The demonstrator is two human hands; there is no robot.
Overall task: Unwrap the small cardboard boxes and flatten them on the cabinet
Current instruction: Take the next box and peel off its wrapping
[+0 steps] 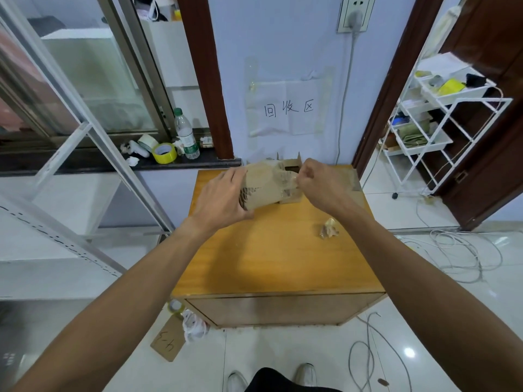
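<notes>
I hold a small brown cardboard box [264, 186] in the air above the far part of the wooden cabinet [271, 261]. My left hand [223, 198] grips its left end, fingers curled round it. My right hand [319, 181] pinches a strip of clear tape [287, 179] at the box's right end. Behind the held box a second small open box [291, 165] stands on the cabinet against the wall, mostly hidden. A crumpled wad of tape [328, 228] lies on the cabinet top to the right.
A windowsill at the left carries a yellow tape roll [164, 152], a water bottle [186, 135] and scraps. A white wire shelf cart [441, 123] stands at the right. Cables [464, 256] lie on the floor. A tape roll, bag and cardboard piece [168, 342] sit by the cabinet's left foot.
</notes>
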